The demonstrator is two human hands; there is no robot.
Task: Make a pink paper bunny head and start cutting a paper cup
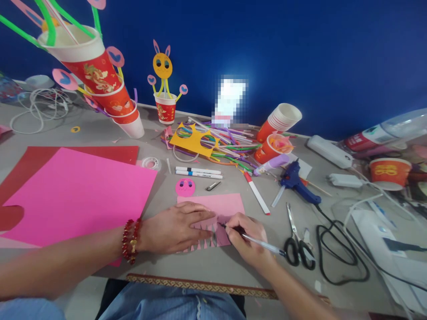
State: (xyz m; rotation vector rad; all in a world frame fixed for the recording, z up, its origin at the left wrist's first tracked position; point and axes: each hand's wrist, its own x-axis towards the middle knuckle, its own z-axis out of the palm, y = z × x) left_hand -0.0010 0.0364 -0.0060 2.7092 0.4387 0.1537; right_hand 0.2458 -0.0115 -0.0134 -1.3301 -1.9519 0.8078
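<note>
My left hand (176,226) lies flat with fingers spread, pressing on a light pink sheet of paper (230,202). Narrow pointed cuts show along the sheet's near edge, partly under my fingers. My right hand (248,238) is closed around a clear pen with a black cap end (265,245), its tip touching the right part of the sheet. Just beyond the sheet sits a round pink paper face (185,187). Black-handled scissors (293,242) lie to the right of my right hand.
At left lie a bright pink sheet (86,191) and a red sheet (123,153). Markers (198,172), pipe cleaners (233,142), paper cups (278,122) and a blue glue gun (298,182) with a looped cord stand beyond. A decorated cup figure (166,106) stands by the blue wall.
</note>
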